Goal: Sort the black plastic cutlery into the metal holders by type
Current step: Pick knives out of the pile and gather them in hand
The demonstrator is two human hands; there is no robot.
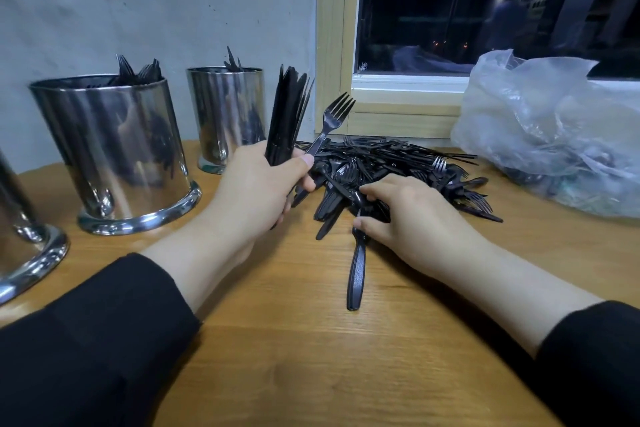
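a wooden desk [277, 340] under a dark window carries a tangled heap of black plastic cutlery [391, 166] at centre frame. the left hand [256, 191] clenches a bundle of black knives [285, 114] plus one fork [332, 118]; the right hand [408, 211] pinches a black handle [356, 270] in the heap. the loosely held fork could slip, or land in the wrong shiny metal holder [114, 149] at left.

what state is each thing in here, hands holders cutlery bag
left hand: grips an upright bundle plus one fork
right hand: on the pile, pinching a piece
near holder: upright, forks inside
far holder: upright, cutlery inside
third holder: mostly cut off
bag: crumpled, contents unclear
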